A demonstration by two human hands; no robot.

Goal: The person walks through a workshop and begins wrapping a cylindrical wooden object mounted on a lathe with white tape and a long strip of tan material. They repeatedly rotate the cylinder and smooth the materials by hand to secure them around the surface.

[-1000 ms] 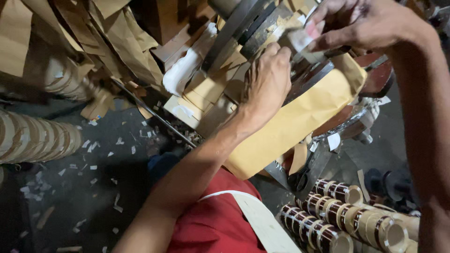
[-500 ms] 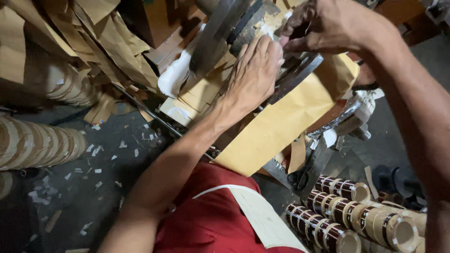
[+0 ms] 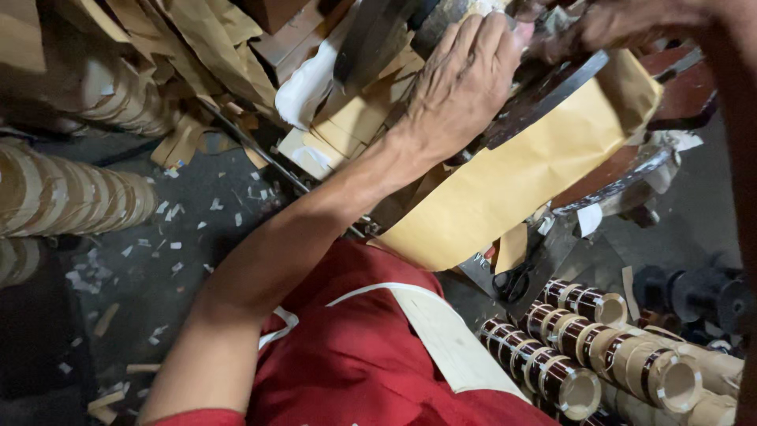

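There is one view only, from the camera on my head, looking steeply down and slightly forward. It sits close: my left hand [image 3: 461, 87] and right hand [image 3: 623, 24] crowd the top edge, my red shirt [image 3: 355, 355] fills the bottom, and the littered floor [image 3: 158, 237] lies far below on the left.

Dim warm overhead light, deep floor shadows, soft blur at edges.

A red garment [image 3: 355, 363] is worn over the body, with a short red sleeve [image 3: 197, 418] seen at the left shoulder. A cream strap [image 3: 441, 339] is laid across it. Both forearms are left bare, and no gloves are worn on the left hand [image 3: 461, 87] or the right hand [image 3: 623, 24].
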